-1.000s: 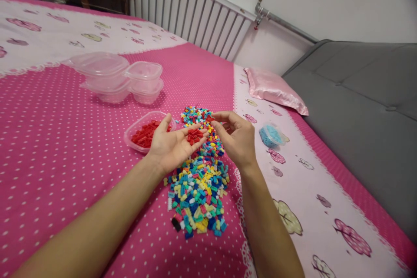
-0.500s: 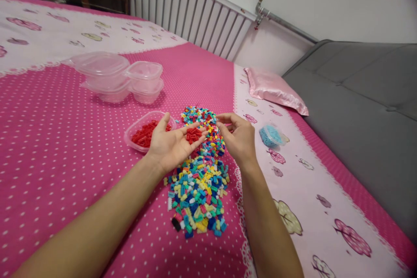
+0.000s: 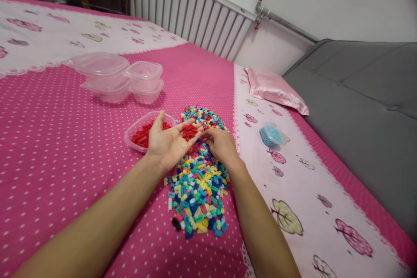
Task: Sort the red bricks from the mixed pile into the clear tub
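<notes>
Palm up, my left hand (image 3: 170, 141) stretches its fingers over the pile and carries a small heap of red building bricks (image 3: 189, 132) on them. My right hand (image 3: 220, 144) is closed in a pinch just beside the left fingertips, low over the pile; whatever its fingers hold is hidden. Beneath both hands lies a long pile of mixed toy building bricks (image 3: 198, 186) in blue, yellow, green, white, pink and red. Left of the pile, partly behind my left hand, a clear plastic container (image 3: 130, 144) holds more red bricks.
Stacked clear containers (image 3: 107, 67) stand farther back on the left of the pink dotted bedspread (image 3: 81, 147). A small container of light blue bricks (image 3: 272, 135) is on the right, near a pink pillow (image 3: 276, 89) and the grey headboard (image 3: 358, 95). A radiator (image 3: 192, 8) lines the wall.
My right hand has moved left and slightly down, from the pile's right edge to beside the left fingertips. My left hand has shifted slightly left, still bearing the red bricks.
</notes>
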A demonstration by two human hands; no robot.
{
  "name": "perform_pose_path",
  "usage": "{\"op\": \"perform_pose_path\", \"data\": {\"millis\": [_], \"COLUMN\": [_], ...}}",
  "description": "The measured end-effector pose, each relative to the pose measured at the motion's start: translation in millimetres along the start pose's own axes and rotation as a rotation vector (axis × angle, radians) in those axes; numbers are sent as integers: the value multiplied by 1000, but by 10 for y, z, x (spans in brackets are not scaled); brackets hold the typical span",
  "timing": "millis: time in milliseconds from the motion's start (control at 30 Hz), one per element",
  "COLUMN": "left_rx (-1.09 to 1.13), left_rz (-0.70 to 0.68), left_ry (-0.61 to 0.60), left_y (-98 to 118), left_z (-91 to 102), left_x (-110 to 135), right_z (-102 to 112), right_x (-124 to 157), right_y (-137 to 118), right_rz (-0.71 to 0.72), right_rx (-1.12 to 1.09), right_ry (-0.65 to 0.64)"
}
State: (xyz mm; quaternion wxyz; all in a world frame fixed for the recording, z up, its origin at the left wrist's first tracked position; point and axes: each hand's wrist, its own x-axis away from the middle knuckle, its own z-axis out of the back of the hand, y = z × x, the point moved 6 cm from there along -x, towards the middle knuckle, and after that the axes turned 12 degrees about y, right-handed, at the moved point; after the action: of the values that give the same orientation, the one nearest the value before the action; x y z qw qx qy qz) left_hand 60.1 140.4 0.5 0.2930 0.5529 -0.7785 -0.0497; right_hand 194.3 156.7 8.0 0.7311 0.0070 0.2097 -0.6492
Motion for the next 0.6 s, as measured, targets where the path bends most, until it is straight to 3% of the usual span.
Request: {"op": "perform_pose_path", "data": {"millis": [367,600], "left_rx": [8,-15], "left_rz": [26,13], "left_ry": [20,-1], "left_y": [-20,-13], "left_z": [-10,-10], "left_x": [21,18], "right_z": [-93,-96], "right_x": [1,-2], "right_y": [13,18], "right_rz": [9,9], "right_rx": [11,-6], "right_ry": [-70,-50]}}
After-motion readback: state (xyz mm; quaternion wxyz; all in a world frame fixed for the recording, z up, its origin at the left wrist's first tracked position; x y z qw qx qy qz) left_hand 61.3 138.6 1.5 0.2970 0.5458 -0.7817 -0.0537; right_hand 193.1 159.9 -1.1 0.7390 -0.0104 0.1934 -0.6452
